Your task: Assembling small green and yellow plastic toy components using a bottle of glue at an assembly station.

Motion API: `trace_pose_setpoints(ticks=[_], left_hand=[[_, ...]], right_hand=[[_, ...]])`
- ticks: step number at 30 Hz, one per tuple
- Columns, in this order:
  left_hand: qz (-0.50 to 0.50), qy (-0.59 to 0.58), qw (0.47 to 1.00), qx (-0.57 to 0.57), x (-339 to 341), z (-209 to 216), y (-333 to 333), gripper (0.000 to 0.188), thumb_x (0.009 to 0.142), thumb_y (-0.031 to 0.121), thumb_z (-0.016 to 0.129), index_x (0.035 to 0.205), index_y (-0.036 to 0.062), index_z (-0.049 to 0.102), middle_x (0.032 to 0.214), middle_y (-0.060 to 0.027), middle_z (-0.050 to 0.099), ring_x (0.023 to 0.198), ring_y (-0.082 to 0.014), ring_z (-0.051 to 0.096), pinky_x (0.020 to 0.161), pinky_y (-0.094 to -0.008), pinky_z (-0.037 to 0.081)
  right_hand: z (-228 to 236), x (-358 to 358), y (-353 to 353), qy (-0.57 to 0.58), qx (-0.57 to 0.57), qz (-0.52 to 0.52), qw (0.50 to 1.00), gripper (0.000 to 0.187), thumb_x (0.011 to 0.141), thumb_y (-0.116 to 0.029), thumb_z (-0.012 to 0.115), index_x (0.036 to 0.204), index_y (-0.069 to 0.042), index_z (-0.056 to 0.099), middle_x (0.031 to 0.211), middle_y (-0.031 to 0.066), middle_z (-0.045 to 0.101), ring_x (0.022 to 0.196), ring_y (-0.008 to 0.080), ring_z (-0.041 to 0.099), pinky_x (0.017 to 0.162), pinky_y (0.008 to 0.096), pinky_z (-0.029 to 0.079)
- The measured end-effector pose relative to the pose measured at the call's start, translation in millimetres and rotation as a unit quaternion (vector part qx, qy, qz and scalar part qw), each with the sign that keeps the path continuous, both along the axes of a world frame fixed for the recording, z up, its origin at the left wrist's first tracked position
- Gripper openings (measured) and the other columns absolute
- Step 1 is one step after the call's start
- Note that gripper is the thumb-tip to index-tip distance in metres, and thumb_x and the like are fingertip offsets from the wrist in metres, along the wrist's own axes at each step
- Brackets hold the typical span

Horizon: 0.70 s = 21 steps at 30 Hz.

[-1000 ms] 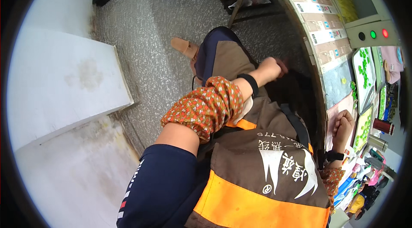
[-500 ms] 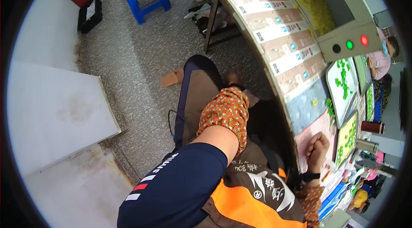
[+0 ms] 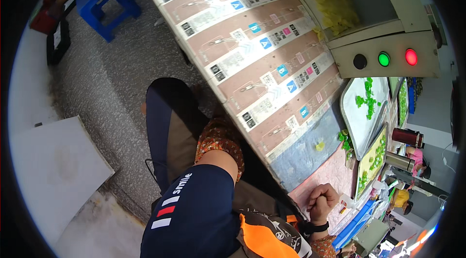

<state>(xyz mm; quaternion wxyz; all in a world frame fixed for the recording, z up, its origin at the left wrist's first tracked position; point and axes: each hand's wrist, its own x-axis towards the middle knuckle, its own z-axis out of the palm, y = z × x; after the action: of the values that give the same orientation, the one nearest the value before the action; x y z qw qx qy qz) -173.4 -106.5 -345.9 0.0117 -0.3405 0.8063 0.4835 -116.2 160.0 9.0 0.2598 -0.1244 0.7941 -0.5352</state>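
Note:
My right hand (image 3: 322,203), with a black band at its wrist, rests in a closed fist on a pink cloth (image 3: 335,173) at the table's near edge. I see nothing between its fingers. My left arm, in a navy sleeve (image 3: 194,204) and a flowered sleeve cover (image 3: 219,144), reaches down by my knee; the hand is hidden below the table edge. Beyond the fist are a yellow tray (image 3: 361,178) and a white tray (image 3: 350,112), both bearing small green pieces. A little green clump (image 3: 345,140) sits beside them, and a pale yellow piece (image 3: 320,146) lies on a blue-grey cloth (image 3: 303,151).
Printed sheets (image 3: 262,71) cover the table alongside a machine housing (image 3: 388,39) with black, green and red buttons. Yellow pieces (image 3: 335,5) are heaped behind it. A blue stool (image 3: 108,12) stands on the floor near another person. A white panel (image 3: 58,161) is at left.
The view has swung, bringing more of the printed table top into the middle. My left hand, blurred by my knee before, is now out of sight. My right fist stays on the pink cloth.

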Motion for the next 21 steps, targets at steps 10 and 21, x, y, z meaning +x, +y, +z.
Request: trace_pose_setpoints(ticks=[10,21], left_hand=[[0.006,0.081,0.989,0.124,7,-27,43,0.026,0.092,0.023,0.059,0.112,0.0089,0.07,0.106,-0.0097,0.072,0.091,-0.0274,0.07,0.08,-0.0393,0.057],[0.019,0.176,0.957,0.231,43,-35,53,0.028,0.092,0.023,0.059,0.114,0.0082,0.069,0.106,-0.0098,0.071,0.09,-0.0268,0.07,0.08,-0.0388,0.057]], right_hand=[[-1,2,0,0.037,-0.005,0.002,0.999,0.019,0.069,0.008,0.035,0.066,0.001,0.053,0.054,0.0055,0.051,0.037,0.0083,0.04,0.036,0.0222,0.03],[-2,3,-1,0.06,0.012,0.036,0.997,0.018,0.075,0.006,0.035,0.07,-0.001,0.052,0.054,0.0035,0.048,0.038,0.0078,0.038,0.036,0.0219,0.03]])
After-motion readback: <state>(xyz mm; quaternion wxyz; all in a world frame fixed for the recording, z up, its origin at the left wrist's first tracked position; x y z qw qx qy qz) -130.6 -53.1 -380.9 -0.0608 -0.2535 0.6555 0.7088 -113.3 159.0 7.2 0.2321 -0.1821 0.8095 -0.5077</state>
